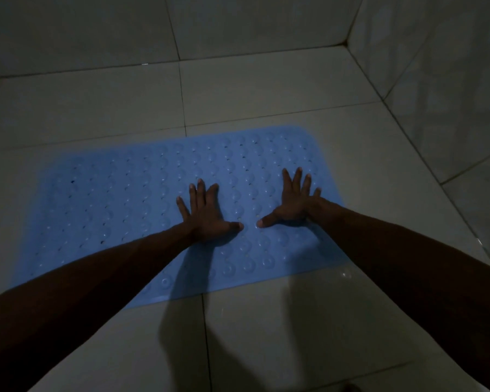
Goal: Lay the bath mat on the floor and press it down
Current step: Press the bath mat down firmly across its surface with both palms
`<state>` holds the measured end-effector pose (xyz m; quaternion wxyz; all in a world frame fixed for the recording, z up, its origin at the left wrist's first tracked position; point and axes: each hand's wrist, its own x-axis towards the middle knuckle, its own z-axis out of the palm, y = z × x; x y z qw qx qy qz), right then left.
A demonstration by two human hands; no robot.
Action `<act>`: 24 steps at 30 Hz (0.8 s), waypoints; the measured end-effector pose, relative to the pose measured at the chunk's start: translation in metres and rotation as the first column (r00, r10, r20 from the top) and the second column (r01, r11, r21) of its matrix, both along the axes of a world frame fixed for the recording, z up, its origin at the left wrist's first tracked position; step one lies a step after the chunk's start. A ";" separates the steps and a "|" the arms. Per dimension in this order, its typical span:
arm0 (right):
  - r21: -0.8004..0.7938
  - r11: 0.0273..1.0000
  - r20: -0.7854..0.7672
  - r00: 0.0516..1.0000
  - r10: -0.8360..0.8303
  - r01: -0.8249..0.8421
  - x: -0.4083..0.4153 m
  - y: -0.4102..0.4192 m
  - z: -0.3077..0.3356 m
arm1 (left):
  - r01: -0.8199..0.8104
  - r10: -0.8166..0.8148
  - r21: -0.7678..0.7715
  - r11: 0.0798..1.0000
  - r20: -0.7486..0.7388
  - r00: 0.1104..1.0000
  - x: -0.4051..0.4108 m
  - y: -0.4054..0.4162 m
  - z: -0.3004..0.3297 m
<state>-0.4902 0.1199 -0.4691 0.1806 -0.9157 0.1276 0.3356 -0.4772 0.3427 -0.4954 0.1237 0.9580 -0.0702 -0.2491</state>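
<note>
"Pressing looks to be the step in hand: the pale blue rubber bath mat with rows of suction bumps (119,199) lies flat on the white tiled floor (266,89), near the corner where two tiled walls (436,66) meet."

"And the hands?"

"The left hand (207,213) and right hand (293,200) both rest palm-down on the mat's right half, fingers straight and spread, gripping nothing."

"Advice?"

"Probably lean weight through the palms, then work leftward and out to the edges, so every cup seats."
</note>
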 end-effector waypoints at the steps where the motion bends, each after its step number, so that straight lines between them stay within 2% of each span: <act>1: 0.019 1.000 0.008 1.000 -0.020 0.020 0.001 0.000 0.000 | -0.010 0.010 0.001 1.000 -0.001 1.000 0.000 -0.002 0.000; 3: 0.049 0.997 0.018 0.998 -0.061 0.060 0.002 -0.001 -0.001 | -0.017 0.017 0.009 1.000 -0.002 1.000 0.001 -0.006 0.002; 12: 0.007 0.988 0.099 0.983 -0.154 0.154 0.003 0.011 -0.005 | 0.007 -0.003 0.080 0.997 -0.051 0.999 0.014 0.001 0.015; 16: -0.033 0.991 0.201 0.972 -0.123 0.133 0.014 0.018 -0.008 | -0.004 0.007 0.034 0.999 -0.075 0.997 0.023 0.004 0.013; 24: 0.013 0.999 0.097 0.994 -0.044 0.043 0.025 0.005 -0.005 | -0.117 0.116 -0.020 0.993 -0.050 0.992 0.025 -0.003 0.011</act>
